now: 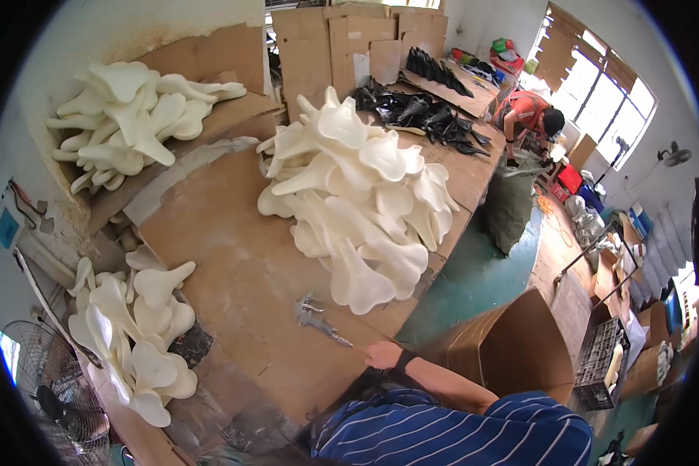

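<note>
My right hand, with a black band at the wrist, is at the near edge of the cardboard-covered table. Its fingers are curled closed, and what they hold, if anything, cannot be made out. Just beyond and left of it lies a grey metal tool with a narrow end pointing toward the hand; whether they touch is unclear. A large heap of cream-white pieces shaped like bicycle saddles rises farther back on the table. My left hand is not in view.
More cream-white saddle-shaped pieces are heaped at far left and near left, by a fan. Black pieces lie at the back. An open cardboard box stands right. Another person bends near a dark sack.
</note>
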